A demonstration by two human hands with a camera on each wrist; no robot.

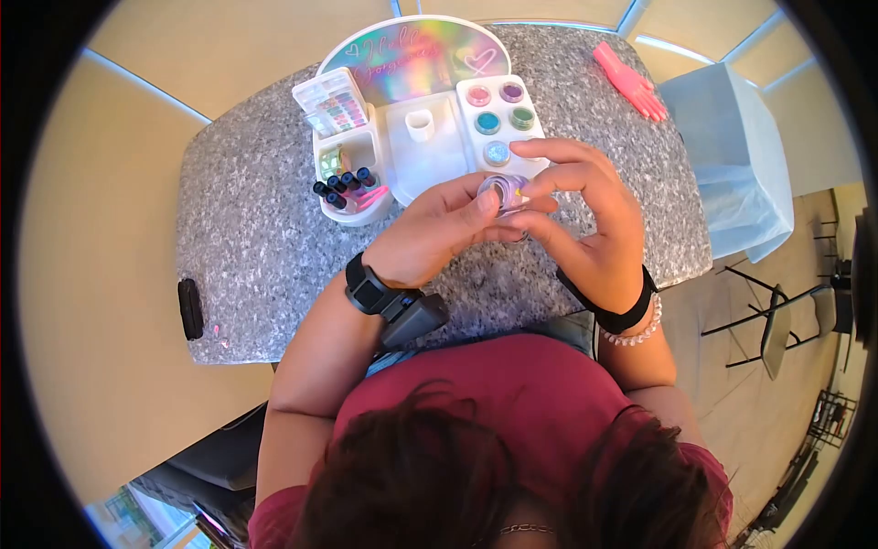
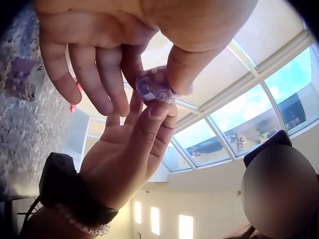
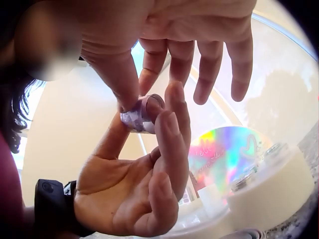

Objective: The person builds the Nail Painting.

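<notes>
Both hands meet over the front of the table, around a small purple patterned roll (image 1: 510, 192) that looks like decorative foil or tape. My left hand (image 1: 430, 236) pinches it between thumb and fingers. From the other side, my right hand (image 1: 594, 215) pinches the roll's edge with thumb and index finger, its other fingers spread. Little pictures show on the roll's outside (image 2: 153, 85) in the left wrist view. A second purple roll (image 2: 24, 78) sits on the speckled tabletop in that view. In the right wrist view a left fingertip lies at the roll's open end (image 3: 142, 115).
Beyond the hands stands a white nail-kit station (image 1: 416, 156) with an iridescent back panel (image 1: 412, 59). It holds glitter pots (image 1: 487, 123), dark-capped polish bottles (image 1: 349, 181) and a sticker case (image 1: 331, 102). A pink model hand (image 1: 631, 82) lies at the far right; a black case (image 1: 190, 308) lies left.
</notes>
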